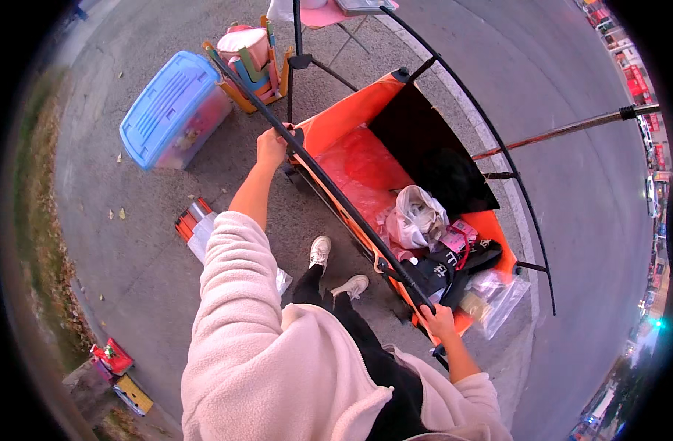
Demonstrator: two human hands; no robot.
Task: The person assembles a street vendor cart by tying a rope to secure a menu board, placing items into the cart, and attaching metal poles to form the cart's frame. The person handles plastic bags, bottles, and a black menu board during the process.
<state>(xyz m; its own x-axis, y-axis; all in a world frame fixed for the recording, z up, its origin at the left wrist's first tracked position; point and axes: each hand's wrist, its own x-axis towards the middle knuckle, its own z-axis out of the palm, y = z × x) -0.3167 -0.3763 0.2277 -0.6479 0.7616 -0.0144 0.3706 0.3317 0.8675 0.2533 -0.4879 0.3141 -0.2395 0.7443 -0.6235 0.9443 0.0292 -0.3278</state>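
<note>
An orange fabric wagon [336,117] with a black tube frame stands in front of me. My left hand [272,147] is closed around the long black rail [344,206] along its near side, towards the far end. Lower down to the right, my right hand [437,321] grips the same rail, with its fingertips partly hidden. Inside the wagon lie a red plastic sheet [366,165], a white bag [417,218], a dark bag with pale lettering [447,268] and a black board [425,140]. A clear plastic bag [496,301] hangs over the right end.
A lidded blue storage box [167,106] and colourful folding stools [255,70] stand on the pavement at left. Orange-and-clear packages [197,224] lie beside my left sleeve. A metal pole [557,132] reaches over the road at right. A pink-covered table [318,15] stands behind the wagon.
</note>
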